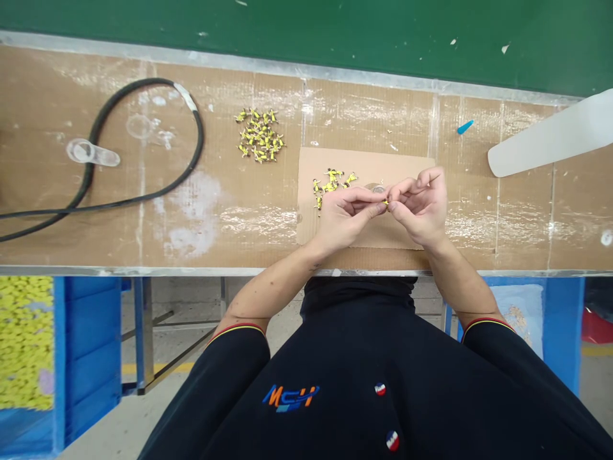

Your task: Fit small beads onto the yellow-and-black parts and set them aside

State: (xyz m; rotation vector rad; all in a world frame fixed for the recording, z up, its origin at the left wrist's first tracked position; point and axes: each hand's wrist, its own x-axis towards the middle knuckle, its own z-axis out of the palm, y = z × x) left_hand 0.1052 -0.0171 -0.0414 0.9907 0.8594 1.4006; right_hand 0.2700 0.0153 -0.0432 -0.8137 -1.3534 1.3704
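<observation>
My left hand [347, 211] and my right hand [421, 204] meet over a loose cardboard sheet [311, 217] on the bench. Both pinch a tiny yellow part [385, 202] between their fingertips. A small group of the same yellow parts [330, 184] lies on the sheet just left of my left hand. A larger heap of yellow parts [260, 135] sits farther back and to the left. A small clear round piece [378, 188] lies just behind my fingers.
A black hose loop [143, 128] and a clear plastic piece [90, 153] lie at the left. A blue cap [464, 127] and a white blade [550, 137] are at the right. Blue bins [86, 345] stand below the bench edge, one full of yellow parts [23, 338].
</observation>
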